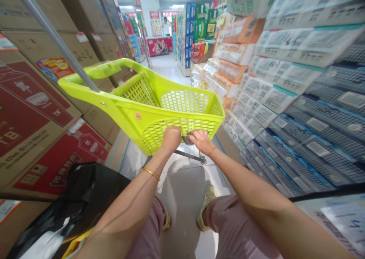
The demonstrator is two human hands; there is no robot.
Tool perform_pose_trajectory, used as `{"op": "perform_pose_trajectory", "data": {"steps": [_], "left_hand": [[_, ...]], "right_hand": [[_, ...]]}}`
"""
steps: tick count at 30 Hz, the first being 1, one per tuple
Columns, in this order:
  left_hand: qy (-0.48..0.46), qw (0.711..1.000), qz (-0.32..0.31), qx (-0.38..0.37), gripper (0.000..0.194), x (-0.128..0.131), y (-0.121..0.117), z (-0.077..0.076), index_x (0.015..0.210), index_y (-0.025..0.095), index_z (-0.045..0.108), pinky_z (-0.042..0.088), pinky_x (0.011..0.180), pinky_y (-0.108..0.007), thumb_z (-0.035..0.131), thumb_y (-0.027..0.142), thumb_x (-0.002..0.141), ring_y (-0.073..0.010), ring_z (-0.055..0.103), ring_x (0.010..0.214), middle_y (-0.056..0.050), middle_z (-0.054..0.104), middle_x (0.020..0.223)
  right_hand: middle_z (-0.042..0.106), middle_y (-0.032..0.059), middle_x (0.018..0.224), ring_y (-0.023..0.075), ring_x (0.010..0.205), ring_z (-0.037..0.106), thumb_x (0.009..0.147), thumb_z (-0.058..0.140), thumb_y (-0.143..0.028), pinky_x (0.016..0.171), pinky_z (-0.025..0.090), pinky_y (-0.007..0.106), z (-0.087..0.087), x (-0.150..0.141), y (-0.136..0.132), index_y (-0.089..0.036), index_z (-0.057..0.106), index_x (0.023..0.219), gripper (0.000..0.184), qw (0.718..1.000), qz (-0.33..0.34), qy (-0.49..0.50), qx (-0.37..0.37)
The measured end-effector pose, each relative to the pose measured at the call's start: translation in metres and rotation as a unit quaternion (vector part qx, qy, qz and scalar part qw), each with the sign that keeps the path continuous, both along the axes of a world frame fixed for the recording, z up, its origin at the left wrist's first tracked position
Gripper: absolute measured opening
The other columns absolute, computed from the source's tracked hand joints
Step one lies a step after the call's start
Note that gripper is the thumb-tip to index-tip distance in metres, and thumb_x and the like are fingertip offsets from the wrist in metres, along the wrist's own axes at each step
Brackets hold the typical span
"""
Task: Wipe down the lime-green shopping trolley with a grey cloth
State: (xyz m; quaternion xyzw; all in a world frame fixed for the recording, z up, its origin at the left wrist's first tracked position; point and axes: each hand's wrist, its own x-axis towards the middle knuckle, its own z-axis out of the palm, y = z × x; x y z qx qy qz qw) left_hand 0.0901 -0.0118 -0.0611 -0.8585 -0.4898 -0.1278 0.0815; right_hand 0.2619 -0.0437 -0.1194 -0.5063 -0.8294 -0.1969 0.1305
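Observation:
A lime-green plastic shopping basket (148, 111) on wheels stands tilted in the aisle ahead of me, with its grey pull handle (54, 35) running up to the top left. My left hand (171, 137) is closed into a fist against the basket's near lower wall. A gold bangle sits on that wrist. My right hand (201, 139) is beside it, fingers curled at the basket's bottom edge near a small wheel (187, 140). What either hand grips is hidden. The basket looks empty inside.
Stacked cardboard cartons (34, 111) line the left side. Packs of tissue paper (285, 92) are piled along the right. A black bag (76, 202) hangs at my left hip. The white tiled aisle (168, 67) runs ahead to a person far off.

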Motion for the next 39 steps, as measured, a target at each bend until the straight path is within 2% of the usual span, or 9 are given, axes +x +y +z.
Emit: {"op": "perform_pose_trajectory", "data": {"steps": [5,8,11,20,23,26,34,36,39], "left_hand": [[0.002,1.0,0.01,-0.005,0.027,0.002,0.001,0.0,0.087,0.008,0.065,0.045,0.078,-0.033,0.039,0.01,0.083,-0.0236,0.06,0.086,-0.016,0.066,0.085],[0.006,1.0,0.017,-0.011,0.028,0.002,0.0,0.001,0.088,0.007,0.066,0.046,0.077,-0.034,0.039,0.011,0.083,-0.024,0.06,0.086,-0.017,0.066,0.084],[0.01,1.0,0.009,-0.01,0.028,0.002,-0.001,0.002,0.087,0.006,0.066,0.045,0.077,-0.034,0.038,0.01,0.083,-0.0236,0.06,0.085,-0.017,0.066,0.083],[0.009,1.0,-0.003,0.008,0.029,0.0,0.002,0.0,0.085,0.008,0.065,0.045,0.076,-0.033,0.036,0.013,0.086,-0.0232,0.06,0.083,-0.015,0.066,0.082],[0.005,1.0,-0.001,0.007,0.028,0.001,0.003,-0.001,0.085,0.008,0.065,0.045,0.077,-0.033,0.037,0.012,0.085,-0.0232,0.06,0.083,-0.016,0.066,0.082],[0.003,1.0,-0.003,0.009,0.027,0.001,0.003,-0.002,0.085,0.008,0.065,0.044,0.077,-0.033,0.038,0.011,0.084,-0.0232,0.06,0.083,-0.016,0.066,0.082],[0.004,1.0,0.017,-0.004,0.026,0.002,0.0,0.001,0.088,0.008,0.066,0.045,0.076,-0.032,0.04,0.01,0.082,-0.023,0.06,0.085,-0.015,0.066,0.084],[-0.001,1.0,0.016,-0.008,0.027,0.002,-0.001,0.001,0.088,0.007,0.066,0.045,0.075,-0.033,0.04,0.01,0.082,-0.0237,0.06,0.086,-0.016,0.066,0.084],[0.001,1.0,0.008,-0.004,0.027,0.001,-0.001,0.0,0.087,0.007,0.066,0.045,0.076,-0.033,0.039,0.01,0.082,-0.0238,0.06,0.086,-0.017,0.065,0.083]], "right_hand": [[0.055,0.0066,0.109,0.0212,0.098,0.039,0.092,0.043,-0.024,0.082,0.028,0.035,0.04,0.0,0.01,-0.029,0.061,0.111,0.027,0.987,-0.038,0.091,0.129],[0.054,0.0054,0.109,0.0212,0.101,0.038,0.092,0.042,-0.021,0.085,0.027,0.035,0.053,-0.002,0.014,-0.031,0.062,0.109,0.028,0.97,-0.075,0.137,0.189],[0.054,0.0048,0.106,0.0207,0.098,0.038,0.092,0.043,-0.023,0.083,0.028,0.034,0.046,-0.006,0.016,-0.032,0.063,0.107,0.027,0.972,-0.076,0.134,0.175],[0.058,0.0063,0.11,0.0215,0.097,0.041,0.093,0.042,-0.025,0.078,0.028,0.034,-0.015,-0.004,0.001,-0.03,0.061,0.111,0.027,1.0,-0.005,-0.011,0.003],[0.058,0.0066,0.11,0.0215,0.097,0.042,0.094,0.04,-0.026,0.077,0.028,0.034,-0.022,-0.002,-0.002,-0.029,0.06,0.111,0.027,0.999,0.01,-0.031,-0.021],[0.057,0.0064,0.113,0.0213,0.096,0.041,0.093,0.041,-0.025,0.079,0.028,0.035,-0.012,-0.002,0.0,-0.028,0.061,0.109,0.026,1.0,-0.003,-0.019,0.005],[0.054,0.0059,0.108,0.0212,0.1,0.037,0.092,0.044,-0.023,0.083,0.026,0.034,0.046,-0.005,0.013,-0.032,0.062,0.111,0.027,0.975,-0.073,0.117,0.173],[0.054,0.0054,0.107,0.0214,0.1,0.037,0.091,0.044,-0.023,0.083,0.026,0.034,0.049,-0.006,0.015,-0.032,0.063,0.109,0.027,0.971,-0.081,0.127,0.188],[0.056,0.0049,0.105,0.021,0.097,0.038,0.091,0.045,-0.025,0.081,0.026,0.034,0.039,-0.007,0.014,-0.033,0.064,0.107,0.026,0.979,-0.074,0.105,0.158]]}}
